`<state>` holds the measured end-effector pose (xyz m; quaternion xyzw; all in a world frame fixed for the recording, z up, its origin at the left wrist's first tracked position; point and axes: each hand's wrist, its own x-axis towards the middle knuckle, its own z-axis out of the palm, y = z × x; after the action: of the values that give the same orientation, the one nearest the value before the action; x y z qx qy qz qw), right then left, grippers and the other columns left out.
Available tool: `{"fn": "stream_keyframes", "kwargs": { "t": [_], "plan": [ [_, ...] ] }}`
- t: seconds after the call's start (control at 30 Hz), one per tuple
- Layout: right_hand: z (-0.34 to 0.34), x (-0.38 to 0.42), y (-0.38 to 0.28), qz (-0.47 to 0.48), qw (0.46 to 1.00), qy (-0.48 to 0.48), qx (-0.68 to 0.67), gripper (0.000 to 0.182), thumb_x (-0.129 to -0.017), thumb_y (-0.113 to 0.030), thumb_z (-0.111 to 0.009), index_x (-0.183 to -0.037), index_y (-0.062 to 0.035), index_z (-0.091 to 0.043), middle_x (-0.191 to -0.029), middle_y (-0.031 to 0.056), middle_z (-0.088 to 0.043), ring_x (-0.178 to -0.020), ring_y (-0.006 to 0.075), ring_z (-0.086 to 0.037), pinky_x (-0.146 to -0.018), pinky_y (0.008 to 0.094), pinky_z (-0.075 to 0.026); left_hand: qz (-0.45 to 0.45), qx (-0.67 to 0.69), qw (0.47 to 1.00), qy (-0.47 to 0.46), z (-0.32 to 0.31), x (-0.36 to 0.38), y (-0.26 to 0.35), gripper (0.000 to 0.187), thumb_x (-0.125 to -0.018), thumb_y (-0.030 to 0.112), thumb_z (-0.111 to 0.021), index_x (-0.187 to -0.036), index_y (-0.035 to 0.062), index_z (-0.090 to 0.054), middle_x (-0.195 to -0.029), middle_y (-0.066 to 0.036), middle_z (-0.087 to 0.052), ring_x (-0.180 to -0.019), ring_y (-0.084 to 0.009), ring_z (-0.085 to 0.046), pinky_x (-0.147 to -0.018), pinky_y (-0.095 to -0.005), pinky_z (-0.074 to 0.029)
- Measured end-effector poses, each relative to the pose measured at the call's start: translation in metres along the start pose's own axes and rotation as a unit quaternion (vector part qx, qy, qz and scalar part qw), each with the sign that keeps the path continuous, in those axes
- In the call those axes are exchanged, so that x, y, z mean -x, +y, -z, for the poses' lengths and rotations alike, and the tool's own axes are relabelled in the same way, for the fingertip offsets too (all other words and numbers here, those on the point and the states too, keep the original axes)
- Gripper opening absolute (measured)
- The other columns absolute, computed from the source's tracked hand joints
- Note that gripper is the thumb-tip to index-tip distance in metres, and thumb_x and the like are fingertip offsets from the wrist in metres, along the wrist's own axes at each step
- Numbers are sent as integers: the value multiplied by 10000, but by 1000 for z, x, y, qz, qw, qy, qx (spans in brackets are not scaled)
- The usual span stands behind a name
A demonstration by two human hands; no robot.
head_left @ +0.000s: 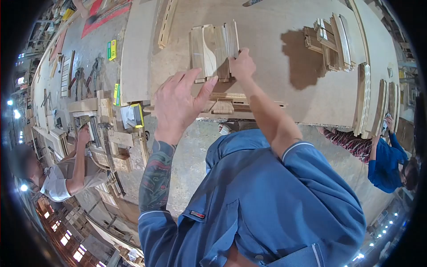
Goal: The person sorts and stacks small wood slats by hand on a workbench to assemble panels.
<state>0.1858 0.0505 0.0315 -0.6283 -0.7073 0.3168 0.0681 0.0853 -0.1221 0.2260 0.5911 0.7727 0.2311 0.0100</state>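
Observation:
Several short wooden slats (215, 51) stand or lie side by side on the tan tabletop (267, 26); one is much paler than its neighbours. At their right edge, my right hand (243, 64) has its fingers closed around the outermost slat. My left hand (179, 100) is at the lower left of the slats, fingers spread and thumb apart, its fingertips close to their near ends; whether it touches them is unclear. Just below the slats, longer grooved wooden strips (240, 102) lie along the table's near edge, partly behind my left hand.
A pile of wooden pieces (331, 42) stands at the back right. Long strips (362, 98) lie near the right end. A long slotted strip (167, 24) is at the back left. Co-workers (66, 175) (391, 160) are at both sides. Left are pliers (93, 73) and a yellow-green box (112, 50).

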Motion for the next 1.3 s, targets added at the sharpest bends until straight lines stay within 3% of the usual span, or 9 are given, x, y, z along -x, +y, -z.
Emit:
{"fn": "stream_keyframes", "kwargs": {
  "t": [0.07, 0.13, 0.23, 0.47, 0.53, 0.83, 1.0, 1.2, 1.3],
  "plan": [
    [16, 2, 15, -50, 992, -102, -44, 509, -868, -371, -711, -1155, 40, -624, -1137, 157, -683, -1039, 283, -660, -914, 427, -510, 2, 2, 1000, 22, -2, 4, 1, 414, -881, 481, -688, -992, 84, -722, -831, -116, -690, -746, -326, -683, -637, -426, -542],
    [33, 6, 36, 26, 949, -107, -294, 441, -888, -328, -717, -1122, 40, -650, -934, 111, -723, -884, 187, -688, -785, 340, -551, 30, -8, 999, 3, 1, 3, 3, 421, -889, 496, -671, -993, 91, -722, -859, -118, -700, -754, -334, -685, -636, -431, -543],
    [60, 51, 78, 143, 885, -164, -413, 329, -911, -218, -713, -1097, 47, -660, -954, 109, -718, -919, 141, -668, -795, 309, -546, 27, 3, 999, 27, -3, 4, 2, 442, -897, 518, -650, -993, 93, -724, -857, -124, -700, -770, -341, -685, -648, -441, -544],
    [79, 100, 100, 180, 908, -245, -289, 197, -884, -76, -723, -1058, 14, -701, -1056, 124, -733, -923, 199, -693, -822, 354, -548, 43, -17, 999, 0, -4, 5, -1, 453, -922, 518, -621, -1037, 97, -743, -942, -109, -728, -847, -291, -701, -705, -394, -544],
    [86, 108, 95, 395, 905, -124, -97, 235, -853, -66, -730, -1087, -51, -716, -1041, 155, -732, -899, 291, -709, -801, 370, -558, 29, -14, 999, 14, -4, 6, -3, 455, -920, 519, -623, -1040, 95, -740, -945, -112, -727, -844, -297, -700, -705, -397, -543],
    [73, 120, 97, 385, 908, -158, -45, 226, -794, -4, -649, -1011, -68, -656, -827, 129, -652, -766, 334, -672, -671, 414, -529, 28, 1, 999, 20, -3, 2, -1, 410, -891, 477, -678, -1009, 87, -714, -860, -108, -695, -758, -327, -683, -633, -420, -544],
    [80, 86, 106, 361, 890, -262, -96, 379, -831, -53, -637, -1197, -147, -673, -1030, 201, -696, -984, 397, -668, -822, 453, -547, 34, 6, 999, 4, 4, 1, 2, 399, -873, 437, -718, -1040, 74, -711, -901, -123, -707, -790, -320, -690, -669, -403, -544],
    [-23, 13, 22, 213, 967, 26, 136, 613, -867, -400, -700, -1320, -30, -519, -1411, 260, -495, -1423, 440, -316, -1120, 492, -341, 61, 0, 998, -18, 5, -3, 8, 388, -870, 394, -740, -1056, 55, -710, -930, -143, -717, -821, -311, -694, -695, -379, -543],
    [-44, 24, 0, 232, 963, 108, 80, 601, -850, -415, -710, -1258, -12, -530, -1234, 252, -616, -1246, 394, -538, -1005, 478, -442, 60, -5, 998, -20, 5, -4, 8, 385, -873, 390, -738, -1060, 54, -713, -924, -142, -717, -797, -299, -694, -686, -377, -541]
  ]
}}
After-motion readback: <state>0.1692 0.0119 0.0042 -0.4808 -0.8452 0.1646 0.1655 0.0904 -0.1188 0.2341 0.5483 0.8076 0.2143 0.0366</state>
